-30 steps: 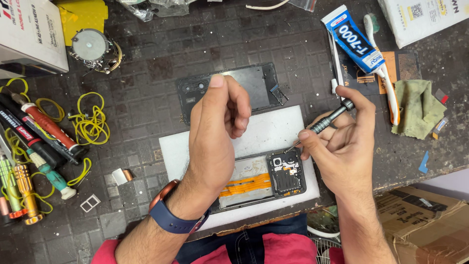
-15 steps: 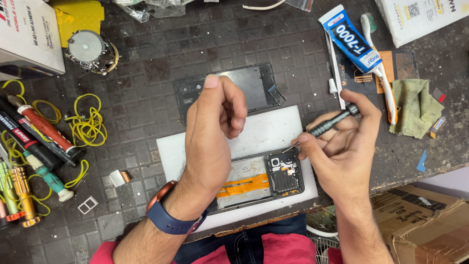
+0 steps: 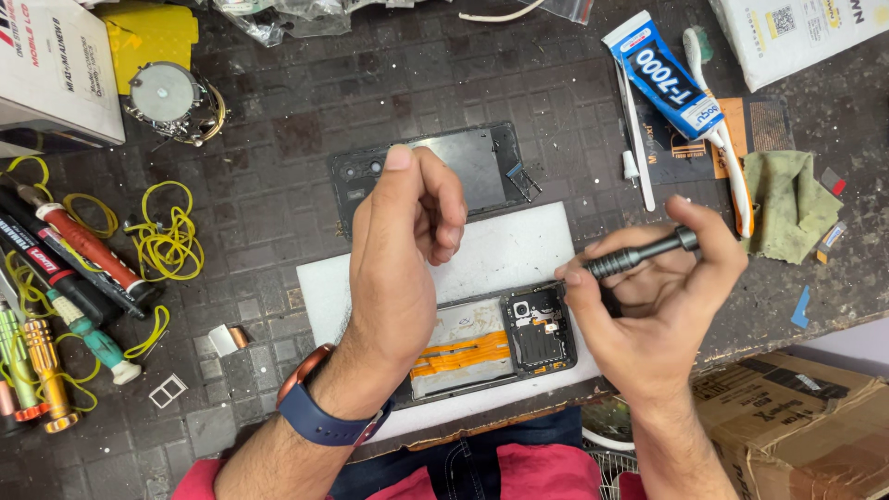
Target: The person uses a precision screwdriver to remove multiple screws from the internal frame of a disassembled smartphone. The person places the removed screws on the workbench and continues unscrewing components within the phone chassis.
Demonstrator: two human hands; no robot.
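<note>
**benchrat:** Phone (image 3: 491, 347) with its back off sits on a smooth white mat (image 3: 500, 255), orange flex ribbon and black camera module showing. Work surface is a scuffed dark grid mat (image 3: 278, 139).

**solderpaws:** yep, right hand (image 3: 653, 306) pinches a knurled grey metal screwdriver (image 3: 639, 255), tip just above the phone's corner. Left hand (image 3: 398, 250) is loosely curled, resting over the phone's left part, holding nothing visible.

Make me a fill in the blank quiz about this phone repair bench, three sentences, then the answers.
1. The right hand holds a grey ____ over the opened phone.
2. The phone lies on a ____ mat.
3. The left hand wears a watch with a ____ strap.

Missing words: screwdriver; white; blue
</note>
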